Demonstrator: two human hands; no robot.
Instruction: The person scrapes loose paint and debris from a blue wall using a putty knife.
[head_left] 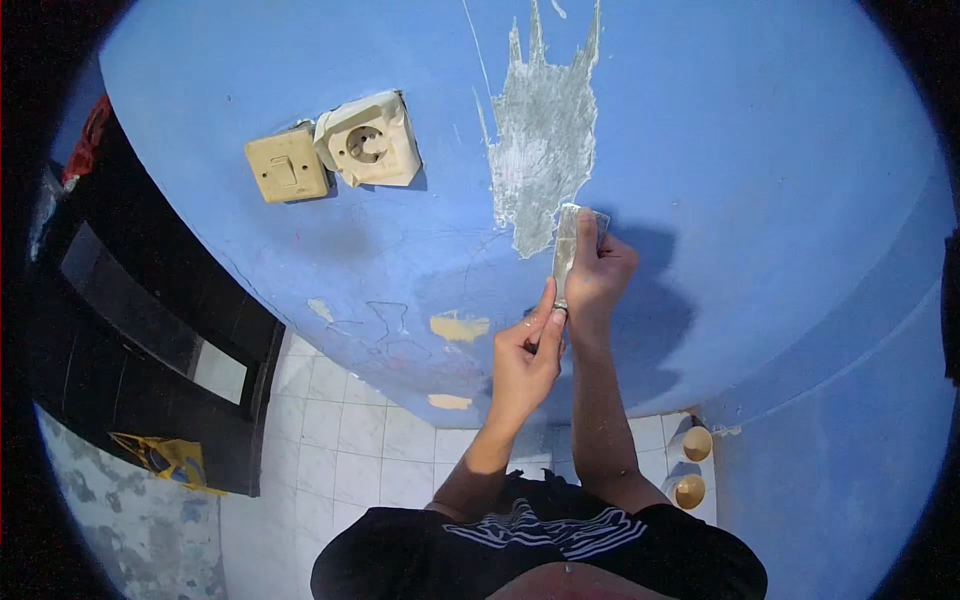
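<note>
Scraping works best if the scraper (566, 255), gripped by both the left hand (528, 350) and right hand (597, 275), is kept flat against the wall (760, 150).

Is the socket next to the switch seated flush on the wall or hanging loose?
Loose: the socket sits tilted, its cover lifted off the wall.

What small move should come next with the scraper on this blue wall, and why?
Probably push the scraper up along the lower edge of the bare grey patch. Both the right hand and left hand grip it there, where blue paint meets the scraped area.
</note>
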